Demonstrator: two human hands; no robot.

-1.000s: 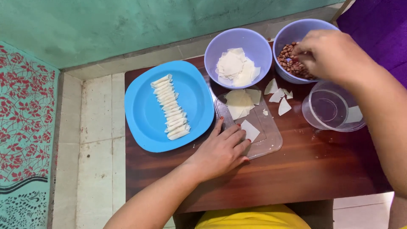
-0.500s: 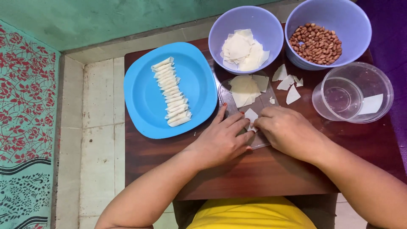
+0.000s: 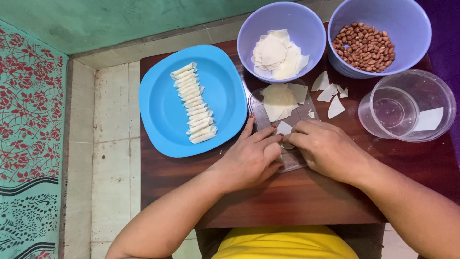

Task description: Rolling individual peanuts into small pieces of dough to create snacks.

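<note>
From my remote seat, I see the left hand (image 3: 250,156) and the right hand (image 3: 326,148) meeting over a clear plastic board (image 3: 262,112) on a dark wooden table (image 3: 306,201), fingertips of both pinching a small white wrapper piece (image 3: 283,128) that lies on the board between them. The fingers of both are curled in on it, not flat. Further up the board sits a loose stack of cut wrappers (image 3: 280,100). To the left, a blue plate (image 3: 163,110) carries a neat row of rolled white pieces (image 3: 194,103), well apart from the hands. Behind the board stand two lilac bowls: one with wrapper sheets (image 3: 279,52), one with peanuts (image 3: 365,45). A clear round container (image 3: 407,108) rests at the right (what is inside it I cannot tell), with white scraps (image 3: 330,96) just beside it.
</note>
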